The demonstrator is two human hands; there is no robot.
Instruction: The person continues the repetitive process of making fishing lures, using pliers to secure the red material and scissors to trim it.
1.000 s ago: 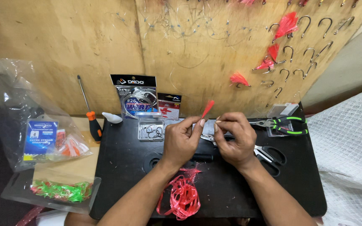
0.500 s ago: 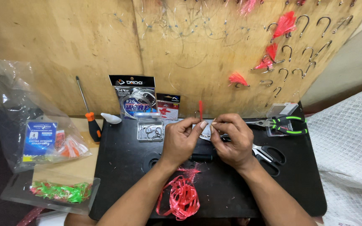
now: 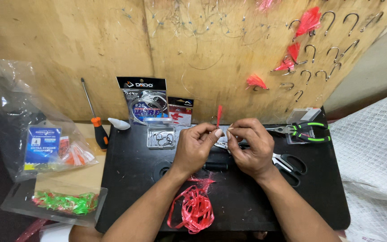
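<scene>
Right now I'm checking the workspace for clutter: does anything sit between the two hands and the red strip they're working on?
Nothing visible does. The left hand and right hand meet fingertip to fingertip, and the red strip sticks up from between their fingertips. The box of hooks and the scissors lie off to the sides.

A fishing-tackle workbench: bare metal hooks (image 3: 328,17) hang on the leaning plywood board (image 3: 90,45), green-handled pliers (image 3: 307,132) lie at the black tabletop's (image 3: 126,179) far right corner.
</scene>
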